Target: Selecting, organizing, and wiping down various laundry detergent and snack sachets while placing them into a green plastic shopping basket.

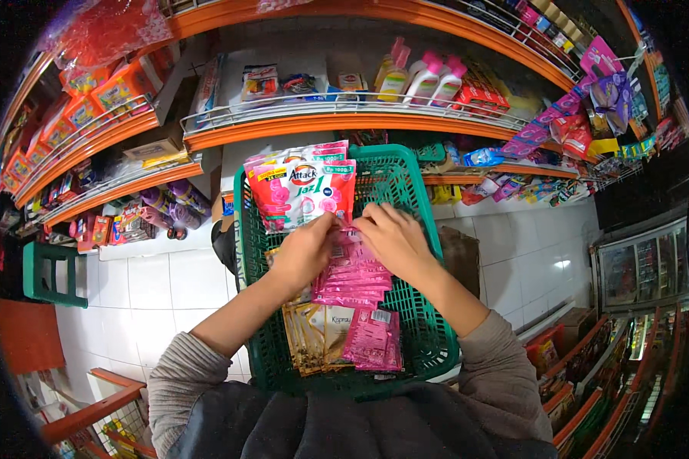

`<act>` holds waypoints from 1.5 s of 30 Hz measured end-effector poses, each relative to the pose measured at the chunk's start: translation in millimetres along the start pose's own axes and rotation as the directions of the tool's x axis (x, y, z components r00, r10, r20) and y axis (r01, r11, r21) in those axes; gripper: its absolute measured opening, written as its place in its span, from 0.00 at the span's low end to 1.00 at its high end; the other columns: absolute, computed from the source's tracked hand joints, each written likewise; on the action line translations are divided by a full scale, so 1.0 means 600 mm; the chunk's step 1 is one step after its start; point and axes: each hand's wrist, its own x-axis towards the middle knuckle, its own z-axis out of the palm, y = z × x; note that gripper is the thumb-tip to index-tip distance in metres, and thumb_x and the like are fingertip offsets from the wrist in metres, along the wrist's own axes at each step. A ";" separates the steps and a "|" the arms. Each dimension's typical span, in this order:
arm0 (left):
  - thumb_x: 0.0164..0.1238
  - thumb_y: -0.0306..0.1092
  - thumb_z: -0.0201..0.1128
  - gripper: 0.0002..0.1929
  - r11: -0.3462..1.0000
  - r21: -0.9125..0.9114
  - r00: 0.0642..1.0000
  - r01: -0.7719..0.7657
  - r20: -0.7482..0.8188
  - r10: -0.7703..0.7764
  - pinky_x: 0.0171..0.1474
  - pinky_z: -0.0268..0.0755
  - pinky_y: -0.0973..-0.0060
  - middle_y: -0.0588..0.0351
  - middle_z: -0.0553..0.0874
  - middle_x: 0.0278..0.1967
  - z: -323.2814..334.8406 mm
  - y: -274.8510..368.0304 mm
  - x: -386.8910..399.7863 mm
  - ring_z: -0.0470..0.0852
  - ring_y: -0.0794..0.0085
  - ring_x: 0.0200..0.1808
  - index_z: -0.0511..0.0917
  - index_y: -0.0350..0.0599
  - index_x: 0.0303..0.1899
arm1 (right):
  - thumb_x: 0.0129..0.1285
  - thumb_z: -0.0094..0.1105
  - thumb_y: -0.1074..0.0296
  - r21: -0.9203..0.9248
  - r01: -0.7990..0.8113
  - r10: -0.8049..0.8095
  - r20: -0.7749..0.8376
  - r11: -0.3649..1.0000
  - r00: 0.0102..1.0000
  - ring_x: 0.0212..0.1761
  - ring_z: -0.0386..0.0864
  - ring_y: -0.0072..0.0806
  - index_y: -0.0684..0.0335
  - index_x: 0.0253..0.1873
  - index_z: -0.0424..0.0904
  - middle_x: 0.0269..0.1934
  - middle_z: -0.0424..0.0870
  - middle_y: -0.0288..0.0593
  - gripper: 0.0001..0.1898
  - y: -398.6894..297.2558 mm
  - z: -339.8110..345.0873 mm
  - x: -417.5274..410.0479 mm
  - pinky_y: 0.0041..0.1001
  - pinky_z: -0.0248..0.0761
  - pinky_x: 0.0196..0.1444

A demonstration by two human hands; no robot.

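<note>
A green plastic shopping basket is in front of my body. My left hand and my right hand meet over it, fingertips pinching the upper end of a pink sachet strip. The strip hangs in overlapping folds below my fingers. Beyond my left hand, large red-and-white Attack detergent packs lean against the basket's far left corner. Gold Kispray sachets lie at the near end, partly covered by more pink sachets. My fingers hide the exact grip point.
Orange-edged store shelves with wire rails curve around the far side, holding pink-capped bottles and orange packs. Hanging sachet strips project at the right. A green plastic stool stands left on the white tiled floor.
</note>
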 end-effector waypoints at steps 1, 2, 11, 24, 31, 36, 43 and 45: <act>0.59 0.22 0.56 0.15 0.997 0.044 0.998 0.059 0.032 -0.060 0.48 0.71 0.71 0.47 0.76 0.45 -0.004 0.009 0.001 0.78 0.62 0.46 0.65 0.39 0.47 | 0.54 0.57 0.68 -0.010 0.016 -0.017 -0.022 1.000 1.000 0.40 0.73 0.30 0.59 0.40 0.77 0.31 0.72 0.36 0.08 0.008 -0.006 -0.002 0.29 0.71 0.32; 0.59 0.22 0.56 0.15 0.997 0.050 0.998 0.061 0.028 -0.063 0.48 0.71 0.71 0.47 0.76 0.45 -0.004 0.005 0.001 0.78 0.62 0.46 0.65 0.39 0.47 | 0.54 0.57 0.68 -0.014 0.042 -0.042 -0.046 0.999 0.998 0.40 0.72 0.31 0.60 0.39 0.78 0.31 0.72 0.37 0.08 0.008 -0.013 0.002 0.28 0.69 0.31; 0.52 0.30 0.67 0.35 0.894 -0.413 0.982 -0.173 -0.146 0.122 0.60 0.59 0.69 0.47 0.68 0.55 -0.012 0.027 0.005 0.68 0.62 0.57 0.56 0.42 0.60 | 0.59 0.55 0.78 0.955 -0.205 0.263 0.146 0.213 0.954 0.41 0.73 0.17 0.65 0.44 0.73 0.38 0.75 0.30 0.08 0.032 -0.003 -0.003 0.19 0.67 0.45; 0.52 0.25 0.56 0.17 0.667 0.654 0.930 -0.357 0.183 0.318 0.26 0.76 0.67 0.49 0.78 0.35 0.015 0.012 0.047 0.83 0.59 0.28 0.67 0.43 0.45 | 0.55 0.47 0.80 0.848 -0.098 0.425 -0.157 0.520 0.891 0.48 0.71 0.23 0.62 0.52 0.69 0.50 0.71 0.38 0.18 0.051 0.019 -0.016 0.20 0.64 0.45; 0.58 0.34 0.57 0.16 0.822 0.509 0.921 -0.256 0.387 0.047 0.30 0.75 0.60 0.42 0.81 0.32 -0.005 -0.008 0.076 0.82 0.52 0.32 0.69 0.38 0.46 | 0.57 0.58 0.68 0.545 -0.100 0.089 0.047 0.832 0.995 0.50 0.72 0.43 0.60 0.52 0.70 0.48 0.73 0.46 0.17 0.020 0.002 -0.021 0.35 0.67 0.50; 0.59 0.36 0.59 0.19 0.960 0.101 0.897 -0.261 0.392 0.203 0.44 0.71 0.62 0.42 0.81 0.40 -0.040 -0.027 0.075 0.79 0.51 0.43 0.69 0.38 0.50 | 0.59 0.55 0.68 0.485 -0.280 0.220 0.178 0.828 0.959 0.44 0.75 0.45 0.63 0.49 0.73 0.42 0.77 0.50 0.14 0.034 0.016 -0.021 0.34 0.69 0.47; 0.63 0.27 0.53 0.14 0.996 -0.006 0.977 -0.084 0.198 0.084 0.46 0.70 0.68 0.45 0.80 0.44 -0.045 -0.043 0.059 0.80 0.57 0.46 0.71 0.38 0.50 | 0.58 0.52 0.74 0.395 -0.177 0.206 -0.032 0.901 0.978 0.42 0.74 0.43 0.67 0.46 0.75 0.41 0.76 0.48 0.11 0.044 0.036 -0.013 0.33 0.70 0.44; 0.63 0.29 0.53 0.14 0.969 -0.106 0.974 -0.223 0.007 0.225 0.46 0.71 0.67 0.45 0.80 0.43 -0.039 -0.036 0.057 0.79 0.54 0.44 0.72 0.42 0.50 | 0.58 0.51 0.76 0.225 -0.121 0.158 -0.154 0.967 0.975 0.44 0.73 0.41 0.65 0.48 0.75 0.43 0.75 0.46 0.12 0.038 0.032 -0.012 0.33 0.69 0.45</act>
